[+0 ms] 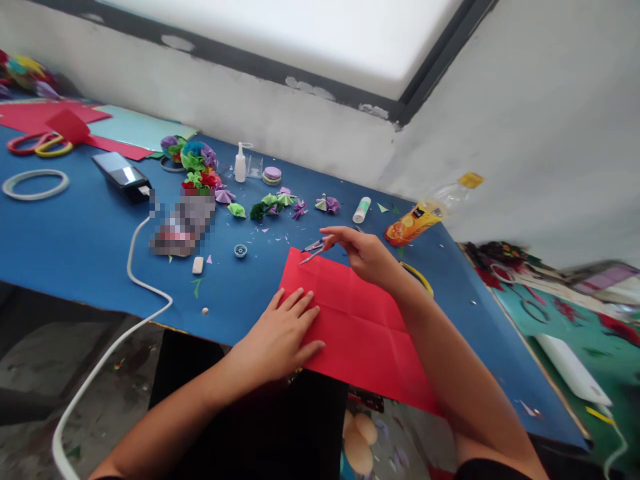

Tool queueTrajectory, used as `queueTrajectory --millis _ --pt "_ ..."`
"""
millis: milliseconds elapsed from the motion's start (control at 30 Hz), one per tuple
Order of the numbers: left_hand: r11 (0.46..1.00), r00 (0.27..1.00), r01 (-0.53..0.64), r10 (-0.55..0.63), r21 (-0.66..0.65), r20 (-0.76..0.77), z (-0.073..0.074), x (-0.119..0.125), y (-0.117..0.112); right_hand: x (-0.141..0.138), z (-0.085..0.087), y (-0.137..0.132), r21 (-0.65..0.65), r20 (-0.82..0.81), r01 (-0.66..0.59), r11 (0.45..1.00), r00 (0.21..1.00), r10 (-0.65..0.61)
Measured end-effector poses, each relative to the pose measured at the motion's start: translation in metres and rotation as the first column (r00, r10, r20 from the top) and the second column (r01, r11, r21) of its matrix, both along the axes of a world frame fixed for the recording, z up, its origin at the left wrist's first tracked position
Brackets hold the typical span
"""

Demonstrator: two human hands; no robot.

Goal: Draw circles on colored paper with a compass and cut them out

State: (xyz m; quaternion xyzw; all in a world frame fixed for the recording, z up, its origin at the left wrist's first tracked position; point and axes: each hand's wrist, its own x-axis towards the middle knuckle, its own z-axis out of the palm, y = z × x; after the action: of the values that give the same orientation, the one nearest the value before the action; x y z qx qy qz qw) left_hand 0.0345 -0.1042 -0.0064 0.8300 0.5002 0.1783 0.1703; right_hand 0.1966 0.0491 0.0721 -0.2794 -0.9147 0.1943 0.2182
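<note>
From my remote view, a creased red paper sheet (360,320) lies on a blue table (75,233), its near part hanging over the table's edge toward the person's lap. The left hand (280,333) lies flat on the sheet's left edge, fingers spread, gripping nothing. The right hand (367,257) reaches past the sheet's far corner, fingers loosely curled, fingertips (330,235) at a small pair of scissors (313,250). I cannot tell whether they pinch it or only touch it.

I judge the overhang the main risk: if the left palm lifts, the sheet could slide off. The scissors lie half on the far corner, so a careless drag could nick the paper or a finger. Paper scraps (273,233) lie just beyond.
</note>
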Motion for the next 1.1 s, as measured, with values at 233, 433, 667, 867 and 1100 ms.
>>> queueTrajectory --millis 233,433,667,867,1100 --pt "1.0 1.0 0.002 -0.002 -0.005 0.002 0.0 -0.001 0.001 -0.008 -0.001 0.016 0.0 -0.028 -0.027 1.0 0.999 0.027" --pt "1.0 1.0 0.002 -0.002 0.003 -0.002 -0.001 0.0 0.001 -0.004 -0.003 0.02 0.036 -0.031 -0.034 0.999 0.999 0.036" --pt "1.0 1.0 0.006 -0.006 -0.011 -0.012 0.0 -0.001 0.001 -0.012 -0.002 0.025 0.1 0.002 -0.092 0.991 0.996 0.093" --pt "1.0 1.0 0.005 -0.005 -0.012 -0.017 0.0 -0.001 0.001 -0.015 -0.004 0.019 0.062 -0.061 -0.089 0.994 0.994 0.093" --pt "1.0 1.0 0.004 -0.005 -0.025 -0.03 0.0 -0.001 0.0 -0.009 -0.014 0.021 0.043 -0.147 -0.08 0.996 0.985 0.085"
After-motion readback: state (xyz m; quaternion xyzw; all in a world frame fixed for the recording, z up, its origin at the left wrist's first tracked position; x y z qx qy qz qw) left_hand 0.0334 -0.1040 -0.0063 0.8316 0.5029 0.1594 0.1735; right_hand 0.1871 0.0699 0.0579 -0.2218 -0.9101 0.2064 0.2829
